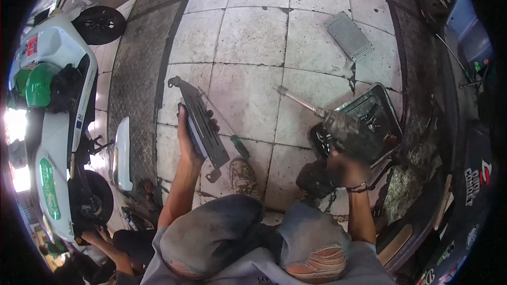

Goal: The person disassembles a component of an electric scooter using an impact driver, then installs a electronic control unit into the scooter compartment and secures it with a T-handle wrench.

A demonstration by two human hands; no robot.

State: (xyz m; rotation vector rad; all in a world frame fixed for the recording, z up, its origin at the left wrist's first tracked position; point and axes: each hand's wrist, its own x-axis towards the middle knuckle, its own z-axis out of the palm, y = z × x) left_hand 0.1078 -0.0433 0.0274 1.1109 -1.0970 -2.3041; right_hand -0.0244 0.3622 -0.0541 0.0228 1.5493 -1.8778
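Observation:
My left hand (187, 142) is wrapped round a dark, slotted plate (203, 126) with bracket tabs, held upright at a slant left of centre. Beside it on the tiles lies a green-handled screwdriver (239, 146). My right hand (346, 169), blurred, grips a grimy metal tool (338, 125) with a long silver tube pointing up-left. That tool hangs over the near left part of a metal tray (385, 95) holding small dark parts. Its body hides some of my fingers.
A grey finned metal part (349, 37) lies at the back right. A white scooter (58, 137) stands left, a loose white panel (122, 150) beside it, another person's arm (108, 248) at lower left. A dark vehicle (459, 179) is right. My boot (242, 179) is between plate and tray.

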